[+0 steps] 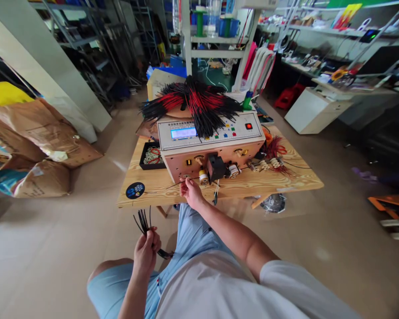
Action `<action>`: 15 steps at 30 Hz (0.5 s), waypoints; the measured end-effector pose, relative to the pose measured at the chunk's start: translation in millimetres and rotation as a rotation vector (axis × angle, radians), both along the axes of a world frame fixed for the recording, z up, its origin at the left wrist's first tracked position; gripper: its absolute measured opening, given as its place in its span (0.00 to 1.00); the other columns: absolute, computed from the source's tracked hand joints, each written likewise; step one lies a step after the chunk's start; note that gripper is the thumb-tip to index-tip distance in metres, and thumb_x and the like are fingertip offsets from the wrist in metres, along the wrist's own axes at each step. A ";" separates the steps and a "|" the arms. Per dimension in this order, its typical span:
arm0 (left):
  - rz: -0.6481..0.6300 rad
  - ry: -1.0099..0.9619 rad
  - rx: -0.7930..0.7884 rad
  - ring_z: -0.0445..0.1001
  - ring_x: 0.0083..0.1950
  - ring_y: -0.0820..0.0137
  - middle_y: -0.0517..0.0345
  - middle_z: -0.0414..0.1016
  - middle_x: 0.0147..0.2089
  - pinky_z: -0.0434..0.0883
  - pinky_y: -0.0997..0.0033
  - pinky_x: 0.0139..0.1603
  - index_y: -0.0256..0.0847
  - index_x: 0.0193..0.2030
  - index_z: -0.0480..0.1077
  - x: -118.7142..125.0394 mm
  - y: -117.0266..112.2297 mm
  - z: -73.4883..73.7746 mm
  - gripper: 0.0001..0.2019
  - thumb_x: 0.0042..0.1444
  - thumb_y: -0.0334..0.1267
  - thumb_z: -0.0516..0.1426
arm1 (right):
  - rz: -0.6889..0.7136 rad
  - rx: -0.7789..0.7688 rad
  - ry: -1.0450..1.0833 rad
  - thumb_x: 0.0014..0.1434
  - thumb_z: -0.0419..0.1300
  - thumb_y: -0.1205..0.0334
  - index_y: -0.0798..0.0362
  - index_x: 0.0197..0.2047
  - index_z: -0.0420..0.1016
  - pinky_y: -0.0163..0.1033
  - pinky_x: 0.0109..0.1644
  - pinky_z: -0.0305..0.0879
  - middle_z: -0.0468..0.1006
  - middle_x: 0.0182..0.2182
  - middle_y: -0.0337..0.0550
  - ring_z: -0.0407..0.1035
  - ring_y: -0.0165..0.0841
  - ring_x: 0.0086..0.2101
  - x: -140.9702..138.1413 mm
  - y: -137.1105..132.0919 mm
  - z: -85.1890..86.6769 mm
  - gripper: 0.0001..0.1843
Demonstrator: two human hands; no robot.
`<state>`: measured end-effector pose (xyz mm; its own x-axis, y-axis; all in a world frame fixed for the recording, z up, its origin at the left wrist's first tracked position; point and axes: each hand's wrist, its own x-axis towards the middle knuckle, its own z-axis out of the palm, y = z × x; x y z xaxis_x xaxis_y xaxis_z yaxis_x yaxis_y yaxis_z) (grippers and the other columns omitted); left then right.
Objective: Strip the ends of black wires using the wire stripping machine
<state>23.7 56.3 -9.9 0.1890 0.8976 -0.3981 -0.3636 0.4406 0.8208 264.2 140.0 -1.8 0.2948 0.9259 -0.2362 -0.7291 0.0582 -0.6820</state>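
Note:
My left hand (146, 249) is closed around a small bundle of black wires (142, 222), held over my lap below the table edge. The wire ends fan out above my fingers, and more of the bundle hangs below. At the front left of a benchtop wire machine (206, 144), my right hand (191, 193) pinches a thin black wire (173, 185). One end of this wire sticks out to the left over the table. The machine's front carries white rollers (203, 177) and a black block (216, 167). On its top lies a large pile of black and red wires (199, 104).
The machine stands on a wooden table (279, 181). A black tray (144, 161) of coiled wires and a round black disc (135, 190) lie at left. Red wires (276, 148) sit at right. Brown sacks (49, 133) stand on the floor; a white cabinet (315, 108) is to the right.

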 end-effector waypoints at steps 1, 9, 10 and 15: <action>-0.005 0.004 0.002 0.53 0.21 0.81 0.70 0.56 0.23 0.53 0.82 0.20 0.37 0.43 0.71 -0.7 -0.1 0.1 0.21 0.52 0.49 0.69 | -0.001 0.001 -0.001 0.55 0.68 0.39 0.53 0.43 0.74 0.34 0.25 0.60 0.72 0.27 0.36 0.63 0.28 0.24 -1.1 0.2 -0.5 0.26; -0.041 0.022 -0.005 0.57 0.22 0.80 0.68 0.60 0.24 0.55 0.80 0.22 0.38 0.36 0.68 -1.8 -0.5 3.7 0.20 0.50 0.50 0.69 | 0.010 -0.005 0.011 0.56 0.67 0.39 0.54 0.41 0.76 0.34 0.24 0.59 0.72 0.27 0.38 0.62 0.28 0.24 -6.7 -0.3 -5.6 0.25; -0.046 0.022 -0.006 0.57 0.22 0.80 0.68 0.61 0.24 0.56 0.80 0.22 0.38 0.36 0.68 -1.6 -0.3 3.6 0.20 0.51 0.50 0.69 | 0.006 -0.009 0.007 0.55 0.68 0.39 0.54 0.41 0.76 0.34 0.24 0.59 0.72 0.26 0.38 0.62 0.28 0.24 -6.6 0.4 -6.4 0.25; -0.013 0.044 0.018 0.56 0.21 0.80 0.69 0.60 0.23 0.55 0.80 0.22 0.39 0.36 0.68 1.3 0.5 3.1 0.20 0.51 0.52 0.68 | 0.022 -0.038 -0.093 0.49 0.69 0.36 0.54 0.39 0.76 0.33 0.22 0.59 0.71 0.24 0.36 0.61 0.27 0.22 -14.5 -6.0 -10.3 0.29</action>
<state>25.0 56.9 -6.8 0.1834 0.9024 -0.3900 -0.3208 0.4299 0.8439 249.7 134.0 -12.1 0.2972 0.9232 -0.2436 -0.6630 0.0160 -0.7484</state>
